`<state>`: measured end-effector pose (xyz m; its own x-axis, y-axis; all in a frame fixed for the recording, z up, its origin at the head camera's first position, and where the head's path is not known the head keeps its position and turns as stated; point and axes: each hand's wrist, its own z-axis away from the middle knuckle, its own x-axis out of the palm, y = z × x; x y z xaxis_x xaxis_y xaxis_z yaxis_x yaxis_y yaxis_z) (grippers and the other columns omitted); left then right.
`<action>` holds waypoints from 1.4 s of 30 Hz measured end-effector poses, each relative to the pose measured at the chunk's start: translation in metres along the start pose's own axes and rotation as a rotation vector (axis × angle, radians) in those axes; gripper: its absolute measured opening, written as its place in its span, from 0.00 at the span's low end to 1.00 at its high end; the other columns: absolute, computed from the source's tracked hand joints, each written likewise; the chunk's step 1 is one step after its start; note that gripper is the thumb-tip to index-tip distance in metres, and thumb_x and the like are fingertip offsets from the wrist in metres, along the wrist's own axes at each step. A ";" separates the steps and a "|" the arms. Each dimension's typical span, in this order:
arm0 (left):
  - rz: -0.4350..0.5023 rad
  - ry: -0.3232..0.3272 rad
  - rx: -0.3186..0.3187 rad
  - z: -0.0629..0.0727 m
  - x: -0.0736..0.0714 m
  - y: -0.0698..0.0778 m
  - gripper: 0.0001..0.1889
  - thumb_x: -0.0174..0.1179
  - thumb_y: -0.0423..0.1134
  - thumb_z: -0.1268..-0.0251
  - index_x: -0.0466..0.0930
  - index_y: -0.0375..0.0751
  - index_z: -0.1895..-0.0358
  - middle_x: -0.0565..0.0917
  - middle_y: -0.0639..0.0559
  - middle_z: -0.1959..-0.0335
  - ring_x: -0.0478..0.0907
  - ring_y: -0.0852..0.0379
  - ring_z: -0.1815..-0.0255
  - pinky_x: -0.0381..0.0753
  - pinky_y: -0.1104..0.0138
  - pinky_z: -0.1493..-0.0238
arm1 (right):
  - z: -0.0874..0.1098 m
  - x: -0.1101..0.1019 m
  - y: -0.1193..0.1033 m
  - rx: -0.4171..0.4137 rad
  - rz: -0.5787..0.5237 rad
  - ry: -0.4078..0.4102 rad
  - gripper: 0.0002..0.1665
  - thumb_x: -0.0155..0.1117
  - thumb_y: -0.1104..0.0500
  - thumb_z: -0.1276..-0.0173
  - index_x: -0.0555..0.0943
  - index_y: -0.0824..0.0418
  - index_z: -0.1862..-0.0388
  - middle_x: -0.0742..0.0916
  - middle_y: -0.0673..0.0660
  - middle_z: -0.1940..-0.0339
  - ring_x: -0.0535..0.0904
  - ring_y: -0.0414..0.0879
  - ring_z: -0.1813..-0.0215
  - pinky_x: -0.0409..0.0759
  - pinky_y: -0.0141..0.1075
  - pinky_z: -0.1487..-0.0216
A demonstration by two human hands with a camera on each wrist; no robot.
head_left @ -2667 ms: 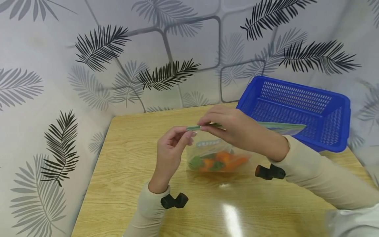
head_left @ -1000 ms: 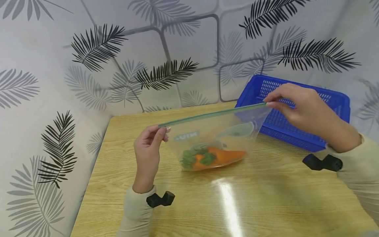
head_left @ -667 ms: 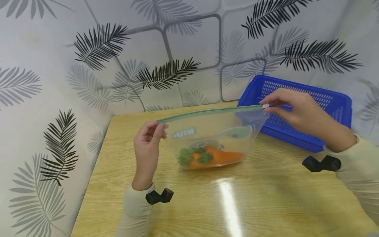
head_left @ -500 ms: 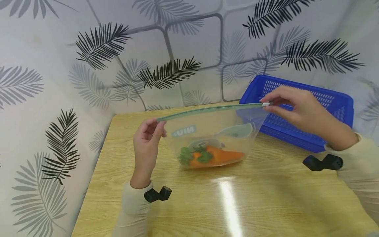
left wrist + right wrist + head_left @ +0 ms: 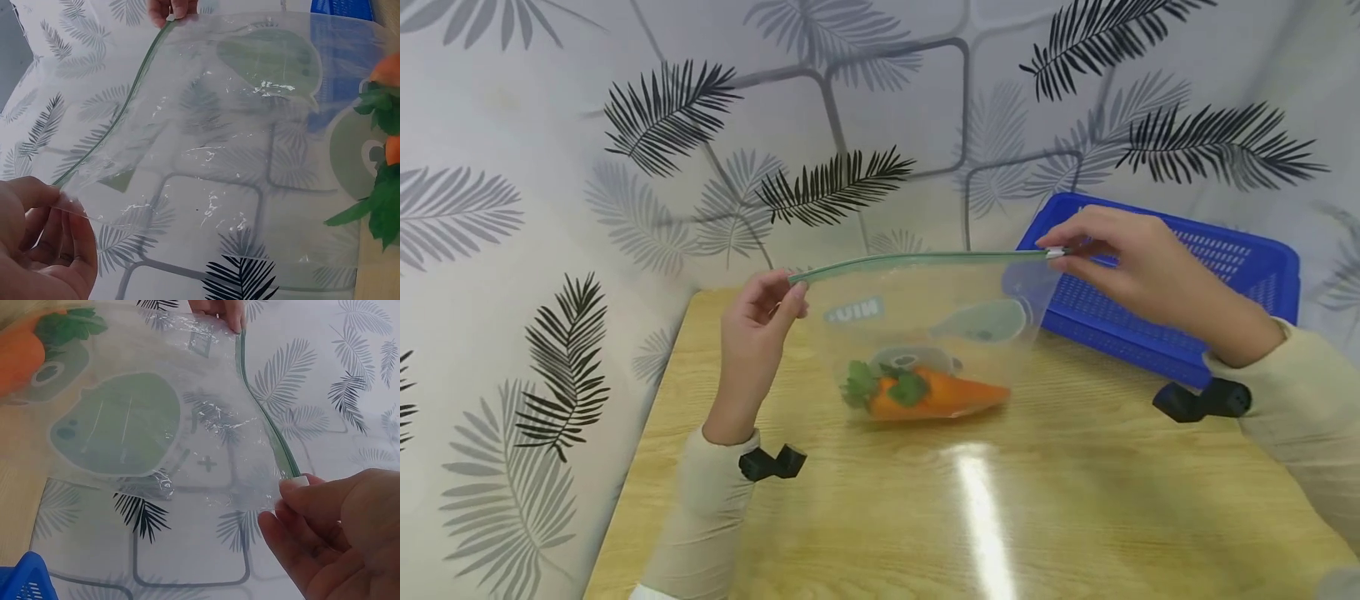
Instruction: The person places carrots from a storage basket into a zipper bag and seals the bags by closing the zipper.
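A clear slider zip bag point(image 5: 895, 287) with a green zip strip hangs stretched between my hands, its printed side showing mirrored letters. Inside, at the bottom, lie orange carrots point(image 5: 958, 393) with green leafy tops point(image 5: 861, 383), close over the table. My left hand point(image 5: 756, 329) pinches the left end of the strip between thumb and fingers. At the other end, my right hand point(image 5: 1131, 258) pinches the corner by the white slider point(image 5: 299, 482). The strip looks pressed together along its length in the head view.
A blue perforated plastic basket point(image 5: 1138, 333) stands at the back right of the wooden table point(image 5: 880, 517), partly behind my right hand. Leaf-patterned covering point(image 5: 880, 108) rises behind the table's back edge.
My right hand has travelled right along the zip strip, away from my left hand, with the slider now at the right end. Both hands have since lifted the bag slightly and shifted left.
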<state>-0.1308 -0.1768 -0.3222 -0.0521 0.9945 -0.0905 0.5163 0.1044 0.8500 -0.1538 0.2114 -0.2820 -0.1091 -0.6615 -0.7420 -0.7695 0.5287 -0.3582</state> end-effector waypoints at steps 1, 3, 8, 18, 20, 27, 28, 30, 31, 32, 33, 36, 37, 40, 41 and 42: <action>-0.003 -0.008 -0.007 -0.003 -0.001 0.003 0.08 0.58 0.29 0.37 0.77 0.31 0.56 0.77 0.45 0.70 0.76 0.53 0.69 0.79 0.69 0.63 | -0.003 0.001 0.000 -0.003 -0.001 0.005 0.19 0.68 0.72 0.46 0.81 0.58 0.55 0.83 0.47 0.60 0.77 0.32 0.59 0.75 0.18 0.58; -0.022 -0.025 -0.018 -0.009 -0.002 0.008 0.08 0.57 0.29 0.36 0.76 0.30 0.56 0.76 0.45 0.70 0.76 0.53 0.69 0.79 0.69 0.63 | -0.008 0.003 0.001 0.006 0.003 0.014 0.18 0.68 0.72 0.45 0.82 0.59 0.55 0.83 0.48 0.60 0.76 0.33 0.59 0.75 0.18 0.59; -0.073 -0.047 -0.038 -0.024 -0.007 0.015 0.09 0.57 0.30 0.36 0.75 0.29 0.55 0.77 0.45 0.70 0.76 0.54 0.69 0.79 0.68 0.63 | -0.022 0.007 0.003 0.047 -0.004 0.029 0.16 0.66 0.71 0.43 0.82 0.60 0.55 0.83 0.49 0.61 0.76 0.33 0.60 0.75 0.19 0.61; -0.158 -0.087 -0.096 -0.065 -0.015 0.005 0.12 0.57 0.34 0.35 0.75 0.34 0.52 0.78 0.43 0.62 0.78 0.52 0.64 0.78 0.71 0.61 | -0.055 0.013 0.018 0.142 0.045 0.018 0.11 0.63 0.68 0.38 0.81 0.62 0.55 0.82 0.51 0.59 0.76 0.38 0.58 0.75 0.22 0.61; -0.189 -0.095 -0.098 -0.074 -0.016 0.003 0.12 0.57 0.35 0.35 0.75 0.33 0.51 0.78 0.41 0.61 0.78 0.52 0.63 0.78 0.70 0.59 | -0.062 0.014 0.023 0.161 0.043 0.011 0.11 0.62 0.67 0.37 0.81 0.62 0.55 0.82 0.51 0.58 0.76 0.39 0.57 0.76 0.24 0.60; -0.267 -0.119 -0.133 -0.111 -0.017 -0.018 0.14 0.57 0.37 0.35 0.75 0.34 0.49 0.78 0.42 0.59 0.77 0.53 0.62 0.77 0.69 0.59 | -0.087 0.017 0.041 0.221 0.043 0.000 0.11 0.60 0.65 0.34 0.80 0.65 0.53 0.82 0.57 0.57 0.77 0.45 0.56 0.80 0.39 0.55; -0.293 -0.122 -0.134 -0.117 -0.017 -0.024 0.14 0.57 0.38 0.35 0.75 0.35 0.49 0.78 0.44 0.60 0.76 0.54 0.62 0.77 0.69 0.60 | -0.090 0.017 0.044 0.237 0.044 -0.008 0.11 0.59 0.65 0.33 0.80 0.66 0.53 0.82 0.58 0.56 0.77 0.47 0.56 0.79 0.40 0.55; -0.336 -0.130 -0.144 -0.127 -0.017 -0.037 0.15 0.57 0.41 0.34 0.75 0.38 0.48 0.78 0.47 0.59 0.75 0.56 0.62 0.75 0.69 0.62 | -0.097 0.018 0.049 0.264 0.047 -0.026 0.12 0.58 0.65 0.33 0.80 0.66 0.52 0.82 0.59 0.56 0.77 0.49 0.55 0.79 0.43 0.53; -0.362 -0.132 -0.139 -0.132 -0.017 -0.044 0.15 0.57 0.42 0.34 0.75 0.39 0.48 0.78 0.48 0.60 0.74 0.56 0.62 0.75 0.68 0.63 | -0.100 0.018 0.051 0.272 0.054 -0.037 0.12 0.57 0.66 0.32 0.79 0.66 0.51 0.82 0.60 0.55 0.77 0.50 0.54 0.78 0.44 0.52; -0.384 -0.132 -0.136 -0.136 -0.017 -0.048 0.15 0.57 0.43 0.34 0.75 0.41 0.48 0.78 0.50 0.60 0.74 0.57 0.62 0.74 0.68 0.63 | -0.103 0.019 0.053 0.283 0.060 -0.046 0.12 0.56 0.66 0.32 0.79 0.66 0.51 0.82 0.61 0.55 0.76 0.51 0.53 0.77 0.45 0.51; -0.399 -0.129 -0.139 -0.140 -0.016 -0.052 0.15 0.56 0.44 0.34 0.75 0.42 0.48 0.78 0.51 0.59 0.74 0.58 0.62 0.74 0.68 0.63 | -0.107 0.019 0.056 0.288 0.066 -0.050 0.12 0.56 0.66 0.32 0.79 0.66 0.51 0.81 0.61 0.55 0.76 0.51 0.53 0.77 0.45 0.51; -0.418 -0.113 -0.137 -0.151 -0.012 -0.059 0.15 0.56 0.44 0.34 0.75 0.43 0.48 0.78 0.51 0.57 0.75 0.58 0.61 0.76 0.67 0.60 | -0.117 0.019 0.063 0.295 0.087 -0.060 0.12 0.54 0.67 0.31 0.78 0.67 0.50 0.80 0.61 0.53 0.74 0.53 0.51 0.74 0.46 0.48; -0.422 -0.104 -0.134 -0.154 -0.010 -0.061 0.14 0.56 0.44 0.34 0.75 0.42 0.49 0.78 0.51 0.57 0.75 0.58 0.60 0.77 0.67 0.59 | -0.120 0.019 0.066 0.298 0.090 -0.060 0.13 0.54 0.67 0.31 0.78 0.67 0.50 0.80 0.62 0.53 0.74 0.53 0.51 0.74 0.46 0.48; -0.441 -0.077 -0.133 -0.165 -0.004 -0.065 0.13 0.56 0.41 0.34 0.75 0.40 0.50 0.78 0.49 0.56 0.76 0.57 0.59 0.78 0.67 0.57 | -0.127 0.021 0.072 0.310 0.100 -0.055 0.13 0.53 0.66 0.30 0.78 0.67 0.50 0.79 0.62 0.52 0.73 0.53 0.50 0.73 0.46 0.49; -0.450 -0.066 -0.136 -0.168 -0.001 -0.067 0.12 0.56 0.40 0.34 0.75 0.39 0.51 0.78 0.49 0.56 0.76 0.58 0.59 0.77 0.67 0.57 | -0.129 0.022 0.075 0.320 0.103 -0.053 0.13 0.52 0.66 0.30 0.77 0.67 0.49 0.79 0.62 0.52 0.73 0.53 0.51 0.74 0.45 0.50; -0.461 -0.058 -0.142 -0.171 0.001 -0.069 0.12 0.56 0.40 0.34 0.75 0.39 0.51 0.78 0.49 0.56 0.76 0.58 0.59 0.77 0.68 0.58 | -0.131 0.023 0.077 0.324 0.108 -0.048 0.13 0.52 0.65 0.29 0.77 0.66 0.49 0.79 0.62 0.52 0.73 0.53 0.51 0.74 0.45 0.50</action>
<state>-0.3132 -0.1826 -0.2923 -0.1987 0.8431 -0.4997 0.3285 0.5376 0.7765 -0.2978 0.1674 -0.2523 -0.1434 -0.5711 -0.8083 -0.5141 0.7408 -0.4322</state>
